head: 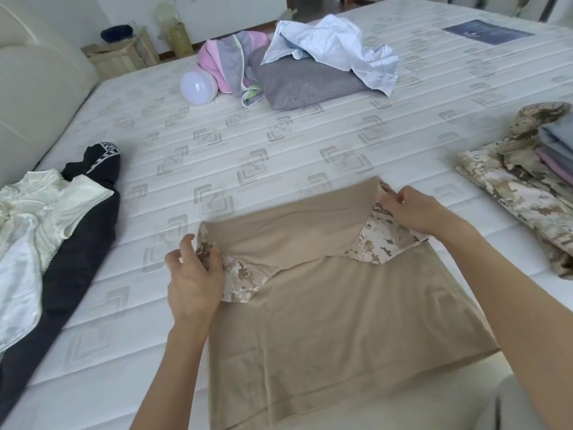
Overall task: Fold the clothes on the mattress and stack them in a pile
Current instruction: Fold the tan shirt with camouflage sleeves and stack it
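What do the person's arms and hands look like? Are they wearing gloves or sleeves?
No gloves and no sleeves that I can see. The left hand and the right hand are both bare, and both forearms are uncovered right down to the bottom of the picture. I can't see rings, a watch or bracelets on either one.

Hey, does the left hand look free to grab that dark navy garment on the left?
Probably not yet: the left hand pinches the tan camouflage-sleeved shirt. The dark navy garment lies unobstructed on the white mattress.
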